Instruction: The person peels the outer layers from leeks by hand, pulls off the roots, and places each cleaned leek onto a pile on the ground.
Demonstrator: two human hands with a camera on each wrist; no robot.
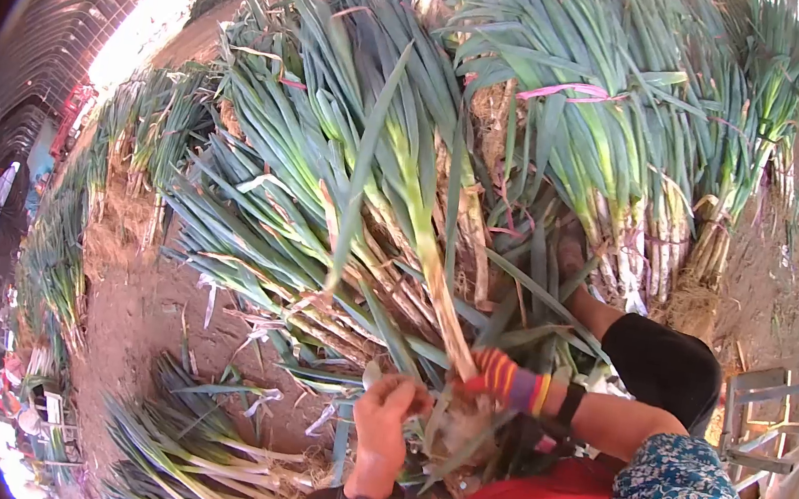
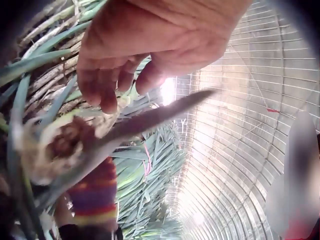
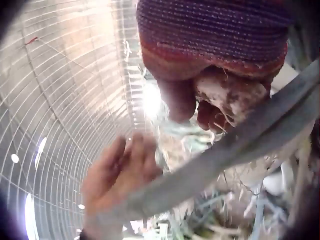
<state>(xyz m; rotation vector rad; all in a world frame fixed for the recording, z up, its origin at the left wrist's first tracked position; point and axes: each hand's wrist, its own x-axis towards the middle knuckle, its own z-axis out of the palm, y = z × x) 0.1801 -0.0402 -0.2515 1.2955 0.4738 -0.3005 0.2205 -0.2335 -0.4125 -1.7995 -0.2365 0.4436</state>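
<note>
- Head view: the right hand (image 1: 508, 380), in a striped glove, grasps one leek (image 1: 443, 306) by its lower end, the stalk slanting up across a leek pile (image 1: 290, 159). The bare left hand (image 1: 383, 414) is just beside it. A firm hold low down should steady the long leaves. I can make out no container; a pink tie (image 1: 577, 92) binds an upright bundle (image 1: 621, 178).
- Left wrist view: the left grip looks released, fingers loosely bent, nothing seen between them. If the leaf strip (image 2: 160, 117) is to be stripped, a steady pull along the stalk would likely spare sound leaf.
- Right wrist view: the right fingers curl around the soiled root end (image 3: 232, 95); squeezing too hard might bruise it.
</note>
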